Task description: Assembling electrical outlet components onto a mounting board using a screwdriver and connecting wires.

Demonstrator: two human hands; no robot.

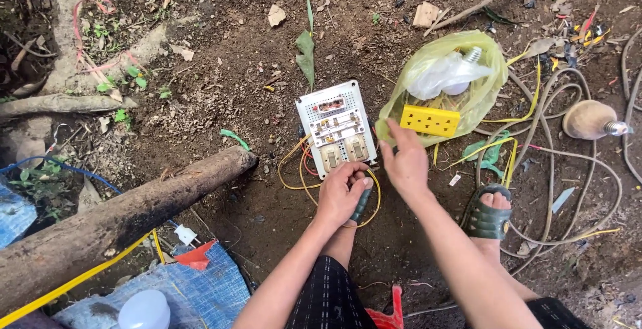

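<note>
The left hand (341,192) is clenched around a dark-handled screwdriver (361,203), its tip hidden against the near edge of a white switch board (336,127) lying flat on the bare ground (227,88). The right hand (404,162) is released, fingers spread, hovering just right of the board and touching nothing visible. Yellow and red wires (301,175) loop from beneath the board. Beyond the right hand lies a yellow plastic bag (468,95) holding a white bulb (445,75), with a yellow socket block (429,120) against it. Judgement: the board looks light, stiff and brittle; best gripped by its side edges, clear of the wires.
</note>
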